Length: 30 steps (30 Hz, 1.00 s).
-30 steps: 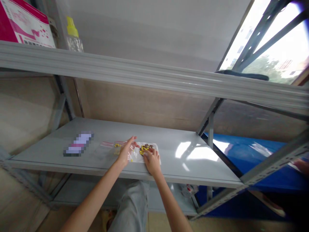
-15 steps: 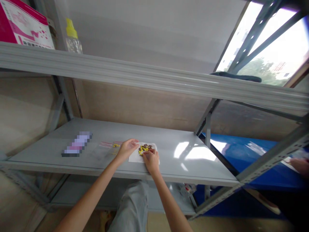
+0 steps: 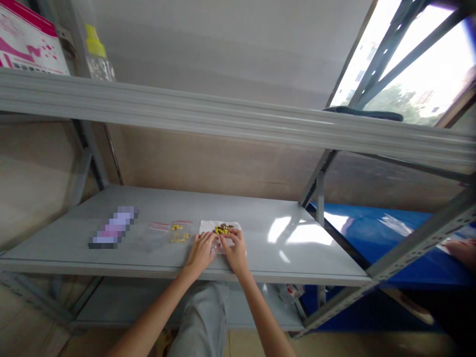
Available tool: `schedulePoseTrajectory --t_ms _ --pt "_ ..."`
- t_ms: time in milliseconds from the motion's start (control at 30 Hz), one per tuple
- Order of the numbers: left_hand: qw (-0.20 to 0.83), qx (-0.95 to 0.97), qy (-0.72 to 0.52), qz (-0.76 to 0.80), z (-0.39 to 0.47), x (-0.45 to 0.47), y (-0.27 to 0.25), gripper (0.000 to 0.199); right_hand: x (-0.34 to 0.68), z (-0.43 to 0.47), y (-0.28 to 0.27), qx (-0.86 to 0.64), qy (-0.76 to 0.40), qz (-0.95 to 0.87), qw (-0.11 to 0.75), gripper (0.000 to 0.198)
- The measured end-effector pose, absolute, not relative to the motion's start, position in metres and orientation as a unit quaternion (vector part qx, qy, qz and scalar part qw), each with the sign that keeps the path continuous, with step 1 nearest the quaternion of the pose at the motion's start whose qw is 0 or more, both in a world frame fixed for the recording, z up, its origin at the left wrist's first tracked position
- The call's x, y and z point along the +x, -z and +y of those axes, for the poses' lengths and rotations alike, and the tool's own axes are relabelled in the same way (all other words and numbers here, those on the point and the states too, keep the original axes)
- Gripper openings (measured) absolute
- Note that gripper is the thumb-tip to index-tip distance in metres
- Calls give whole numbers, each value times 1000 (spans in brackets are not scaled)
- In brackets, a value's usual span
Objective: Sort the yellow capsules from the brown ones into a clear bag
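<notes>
Yellow and dark brown bead-like pieces [image 3: 222, 229] lie in a small pile on a white sheet [image 3: 208, 226]. Just in front of the pile, my left hand [image 3: 201, 252] is closed on a small clear plastic bag [image 3: 214, 247], most of it hidden by the fingers. My right hand [image 3: 235, 249] rests on the sheet's right side, its fingertips pinched together close to the bag. What lies between them is too small to make out. Left of my left hand is a clear zip bag [image 3: 181, 232] with yellow pieces in it.
Another clear zip bag [image 3: 156, 235] and a blurred-out phone-like object [image 3: 113, 228] lie to the left on the grey shelf [image 3: 275, 267]. A shelf beam [image 3: 223, 119] crosses above. To the right are a metal post [image 3: 401, 243], a blue surface [image 3: 372, 248] and another person's hand [image 3: 461, 252].
My left hand has come down and right, from beside the pile to in front of it, and a clear bag now shows in its fingers. My right hand stays near the pile, pinched.
</notes>
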<state>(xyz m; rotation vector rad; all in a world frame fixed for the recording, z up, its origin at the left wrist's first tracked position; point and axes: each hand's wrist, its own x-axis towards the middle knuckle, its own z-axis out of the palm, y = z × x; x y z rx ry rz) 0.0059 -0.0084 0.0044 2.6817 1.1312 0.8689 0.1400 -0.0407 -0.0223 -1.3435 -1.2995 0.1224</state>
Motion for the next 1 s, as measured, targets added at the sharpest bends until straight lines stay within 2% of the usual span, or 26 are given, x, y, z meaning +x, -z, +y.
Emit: schedulePoseTrajectory --t_ms 233,767,1000 --pt "79 861 -311 395 -10 5 -6 16 139 -48 14 -540 -85 -607 577 13" --pt "61 886 -277 366 -12 6 -3 32 139 -49 15 -539 -126 -638 535 12" --pt "87 835 -351 414 -8 3 -5 22 139 -52 7 -539 -150 -572 599 19"
